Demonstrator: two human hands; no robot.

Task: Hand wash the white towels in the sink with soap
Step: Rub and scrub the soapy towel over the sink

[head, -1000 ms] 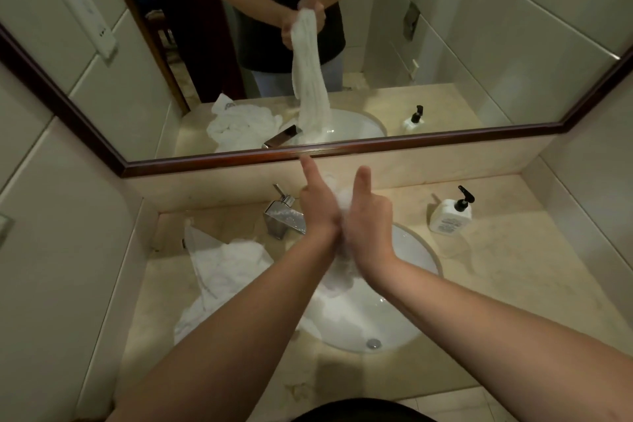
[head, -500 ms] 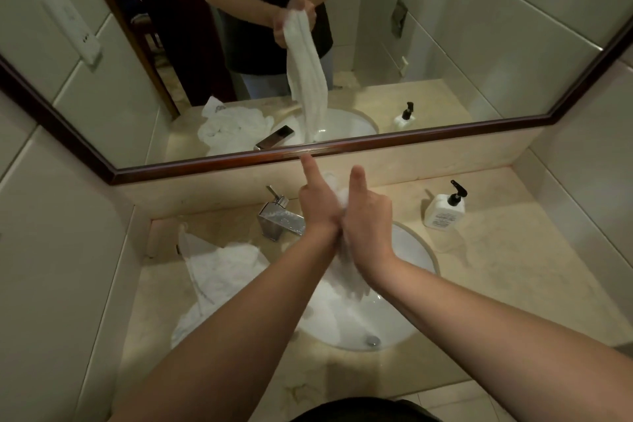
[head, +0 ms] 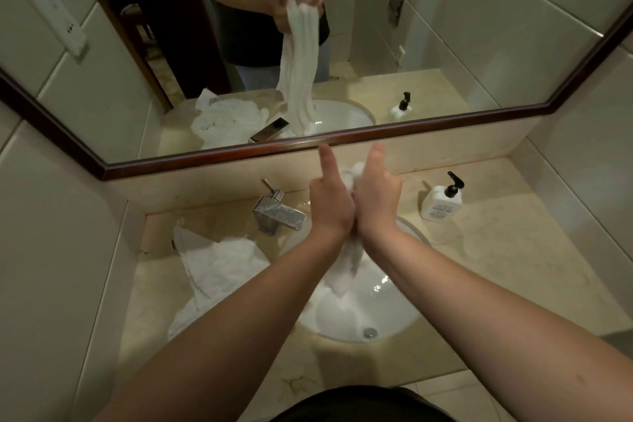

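White terry cloth, gathered into a rope, hangs between both hands over the sink [head: 404, 319]. The left hand [head: 330, 205] and right hand [head: 376, 200] are pressed together around the upper part of this towel [head: 346, 271], thumbs pointing up; the mirror shows the fingers of both curled round the cloth, so each is grasping it. A tuft of fabric pokes out above the hands, and the tail drops into the white basin, its end touching the bowl above the drain.

Judging by this, the wash looks to be in its middle: one towel is being squeezed or rubbed, though whether it is already soaped I cannot tell, since no lather shows clearly. A second heap of white towels [head: 219, 271] lies crumpled on the surface [head: 513, 250] to the left of the basin, partly draped over its rim. Whether that heap is washed or waiting cannot be told.

Beyond the hands, a square chrome tap [head: 279, 214] stands at the basin's back left; no running water shows. A white pump bottle of soap [head: 442, 204] stands on the beige marbled surface at the back right, well apart from the hands. Behind runs a wood-framed mirror [head: 445, 27], with pale wall tiles on either side.
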